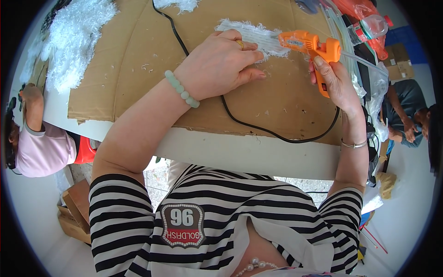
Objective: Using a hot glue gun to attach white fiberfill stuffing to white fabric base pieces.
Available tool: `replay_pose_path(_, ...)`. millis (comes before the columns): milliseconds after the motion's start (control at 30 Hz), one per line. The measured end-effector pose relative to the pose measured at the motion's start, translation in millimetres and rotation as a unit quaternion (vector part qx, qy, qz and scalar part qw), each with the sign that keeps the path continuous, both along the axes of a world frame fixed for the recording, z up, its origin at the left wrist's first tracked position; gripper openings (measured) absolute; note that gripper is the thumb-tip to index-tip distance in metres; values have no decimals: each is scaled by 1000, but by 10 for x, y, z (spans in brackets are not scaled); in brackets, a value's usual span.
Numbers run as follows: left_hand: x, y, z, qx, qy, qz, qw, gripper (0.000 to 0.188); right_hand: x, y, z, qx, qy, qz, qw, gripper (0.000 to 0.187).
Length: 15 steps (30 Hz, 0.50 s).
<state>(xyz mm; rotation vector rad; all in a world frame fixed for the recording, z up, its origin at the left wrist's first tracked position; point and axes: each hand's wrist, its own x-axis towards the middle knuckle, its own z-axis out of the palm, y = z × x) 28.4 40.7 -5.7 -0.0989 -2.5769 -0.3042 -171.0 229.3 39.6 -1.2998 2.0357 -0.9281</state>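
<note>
My right hand (336, 81) is wrapped round the handle of an orange hot glue gun (328, 48), whose nozzle points left at a white fringed fabric piece (272, 40). That piece lies on a sheet of brown cardboard (152, 60), and its ribbed face is up. My left hand (221, 60) rests at the near left edge of the fabric, fingers stretched out and thumb apart. Its fingers cover part of the edge. A clear glue stick (362, 62) sticks out from the back of the gun. The gun's black cord (272, 134) loops across the cardboard and passes under my left forearm.
White shaggy material (80, 41) is heaped at the far left, with more (177, 3) at the far edge. A plastic bottle (369, 28), a red bag and clear glue sticks crowd the right side. One person (44, 147) sits at the left, another (408, 106) at the right.
</note>
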Motion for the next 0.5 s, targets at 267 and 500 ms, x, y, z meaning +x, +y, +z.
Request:
replay_pose_path(267, 32, 19, 46, 10, -65, 8, 998, 31, 29, -103, 30, 22, 9, 10, 1000, 42)
replay_pose_path(500, 22, 7, 5, -15, -5, 11, 1000, 34, 22, -227, 8, 46, 2, 33, 998, 39)
